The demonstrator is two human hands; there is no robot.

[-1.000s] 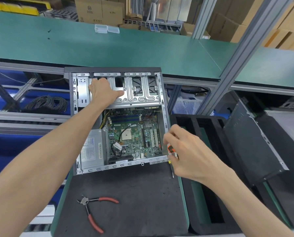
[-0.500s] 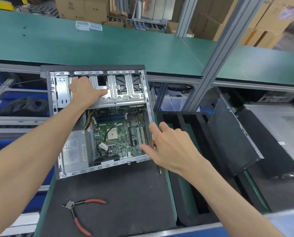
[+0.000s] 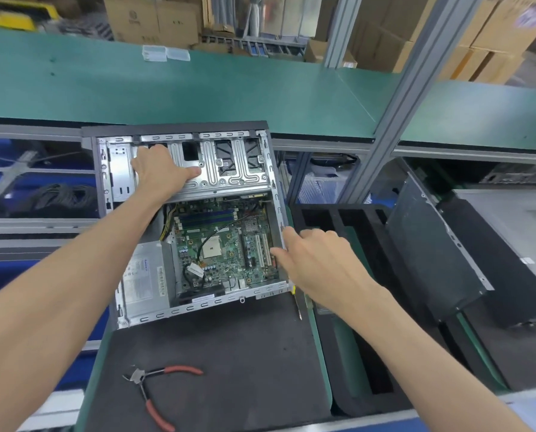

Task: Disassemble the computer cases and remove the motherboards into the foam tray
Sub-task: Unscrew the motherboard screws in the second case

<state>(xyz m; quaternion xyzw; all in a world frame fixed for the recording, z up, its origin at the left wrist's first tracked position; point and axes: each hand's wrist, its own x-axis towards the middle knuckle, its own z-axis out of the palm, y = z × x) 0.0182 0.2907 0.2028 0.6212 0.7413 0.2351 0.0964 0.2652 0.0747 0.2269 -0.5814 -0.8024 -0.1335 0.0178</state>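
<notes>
An open computer case [image 3: 273, 194] lies on a black mat, its green motherboard [image 3: 226, 244] exposed inside. My left hand [image 3: 157, 173] rests palm down on the metal drive cage [image 3: 232, 179] at the far end, thumb stretched right, fingertips at a dark cutout. My right hand [image 3: 316, 263] touches the case's right wall with relaxed fingers; its thumb reaches inside over the board's edge. It holds nothing. A screwdriver [image 3: 298, 307] lies on the mat just under that hand. The black foam tray [image 3: 363, 275] with long slots stands right of the case.
Red-handled pliers [image 3: 154, 391] lie on the mat [image 3: 229, 363] near me. A grey power supply [image 3: 142, 275] fills the case's left corner. A removed side panel [image 3: 431, 244] leans by another case [image 3: 509, 219] at the right. A metal post [image 3: 394, 98] rises behind the tray.
My right hand has let go of the screwdriver, which now lies on the mat, and has moved up to the case's right wall. My left hand stays on the drive cage.
</notes>
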